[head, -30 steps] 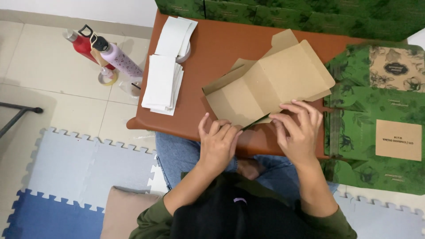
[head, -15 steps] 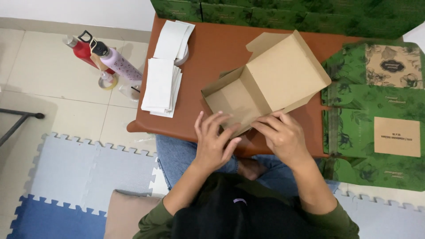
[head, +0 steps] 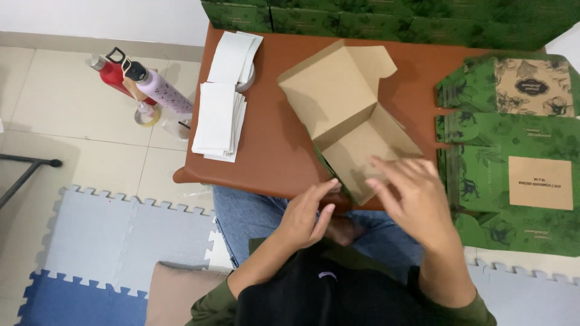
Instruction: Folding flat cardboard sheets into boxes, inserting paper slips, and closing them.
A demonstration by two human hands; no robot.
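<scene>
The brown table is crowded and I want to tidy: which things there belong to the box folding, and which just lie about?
In hand:
cardboard box, half folded
left hand at its near edge
right hand over its near end
flat green box blanks

Lying about:
white paper stack
two bottles on the floor
foam mats

The half-folded box [head: 344, 115] is matt brown cardboard, plain inside, resting on a smooth, faintly glossy brown table [head: 272, 157], with matt white paper sheets [head: 219, 119] to the left and printed green card blanks [head: 507, 151] at right.
</scene>
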